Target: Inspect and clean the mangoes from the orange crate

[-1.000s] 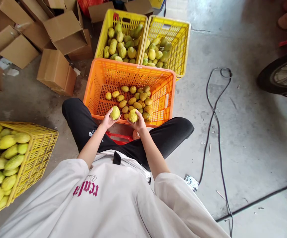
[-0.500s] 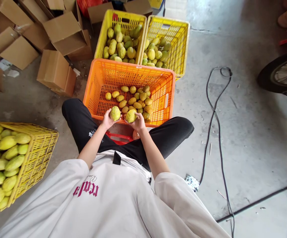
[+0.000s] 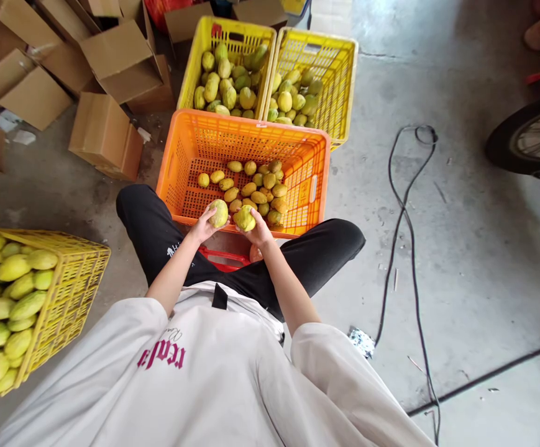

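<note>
My left hand (image 3: pixel 203 227) is wrapped round a yellow-green papaya (image 3: pixel 220 212), with the thumb along its near side. A second papaya (image 3: pixel 244 218), also yellow-green, is gripped in my right hand (image 3: pixel 260 233). The two fruits are held close together over the near rim of an orange crate (image 3: pixel 319 180). Inside that crate, several smaller, more orange-yellow papayas (image 3: pixel 270 180) lie on the bottom, mostly toward the right side.
Two yellow crates (image 3: pixel 273 68) with papayas stand behind the orange one. A fuller yellow crate (image 3: pixel 76 285) stands at left. Cardboard boxes (image 3: pixel 104 130) pile up at far left. On the right are a black cable (image 3: pixel 402 208) and a wheel (image 3: pixel 526 133).
Both papayas have turned a little in my hands. The left one has shifted slightly right and the right one slightly left. The crates have not moved.
</note>
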`<action>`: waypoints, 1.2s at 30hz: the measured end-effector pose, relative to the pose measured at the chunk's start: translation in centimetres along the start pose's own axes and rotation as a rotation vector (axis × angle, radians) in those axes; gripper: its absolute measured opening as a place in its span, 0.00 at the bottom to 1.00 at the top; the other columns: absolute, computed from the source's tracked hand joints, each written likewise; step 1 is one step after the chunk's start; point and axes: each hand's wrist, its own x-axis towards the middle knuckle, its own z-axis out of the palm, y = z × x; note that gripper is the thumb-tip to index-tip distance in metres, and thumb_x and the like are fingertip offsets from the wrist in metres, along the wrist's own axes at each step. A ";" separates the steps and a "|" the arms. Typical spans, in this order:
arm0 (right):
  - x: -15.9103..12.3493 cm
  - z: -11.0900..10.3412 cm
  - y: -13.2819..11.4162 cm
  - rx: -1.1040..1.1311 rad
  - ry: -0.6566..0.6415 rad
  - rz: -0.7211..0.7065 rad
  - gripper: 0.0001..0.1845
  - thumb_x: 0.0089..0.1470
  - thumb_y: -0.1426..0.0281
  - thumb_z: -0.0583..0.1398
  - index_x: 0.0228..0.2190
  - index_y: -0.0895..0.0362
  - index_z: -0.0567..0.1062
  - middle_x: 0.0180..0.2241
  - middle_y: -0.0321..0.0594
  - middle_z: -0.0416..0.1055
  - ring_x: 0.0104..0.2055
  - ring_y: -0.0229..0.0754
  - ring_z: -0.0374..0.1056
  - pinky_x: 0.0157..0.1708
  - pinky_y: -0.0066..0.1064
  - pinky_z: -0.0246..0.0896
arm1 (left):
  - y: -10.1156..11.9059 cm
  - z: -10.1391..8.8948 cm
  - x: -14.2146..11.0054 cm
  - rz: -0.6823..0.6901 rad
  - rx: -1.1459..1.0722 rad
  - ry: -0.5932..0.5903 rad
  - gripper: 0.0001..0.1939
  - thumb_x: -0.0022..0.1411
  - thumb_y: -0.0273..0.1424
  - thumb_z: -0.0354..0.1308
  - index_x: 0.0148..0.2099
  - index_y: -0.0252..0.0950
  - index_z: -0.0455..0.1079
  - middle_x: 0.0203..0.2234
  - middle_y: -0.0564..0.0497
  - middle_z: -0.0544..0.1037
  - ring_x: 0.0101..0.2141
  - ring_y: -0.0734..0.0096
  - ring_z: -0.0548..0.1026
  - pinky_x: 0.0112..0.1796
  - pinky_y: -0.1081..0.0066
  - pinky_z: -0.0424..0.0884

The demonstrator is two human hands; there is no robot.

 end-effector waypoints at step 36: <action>0.1 -0.2 -0.3 0.085 0.078 -0.042 0.12 0.50 0.65 0.65 0.38 0.50 0.71 0.32 0.34 0.78 0.42 0.46 0.77 0.41 0.41 0.79 | 0.0 0.5 0.0 -0.096 0.103 0.066 0.18 0.66 0.32 0.57 0.55 0.30 0.69 0.28 0.47 0.80 0.29 0.65 0.81 0.28 0.72 0.75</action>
